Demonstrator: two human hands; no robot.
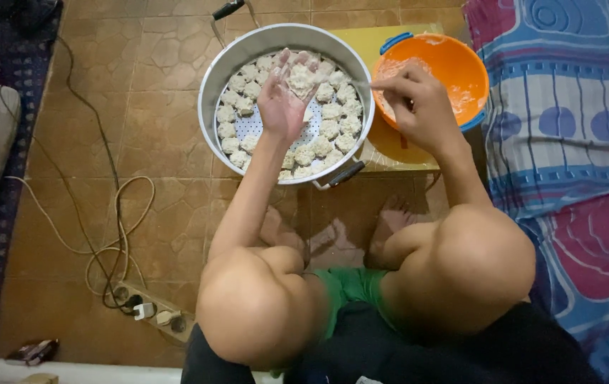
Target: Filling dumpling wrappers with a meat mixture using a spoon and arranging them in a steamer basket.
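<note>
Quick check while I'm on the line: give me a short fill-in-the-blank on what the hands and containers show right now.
1. The left hand holds a dumpling in its open ____.
2. The steamer pot holds rows of pale ____.
3. The bowl beside the right hand is coloured ____.
4. The power strip lies on the tiled ____.

Missing words: palm; dumplings; orange; floor
</note>
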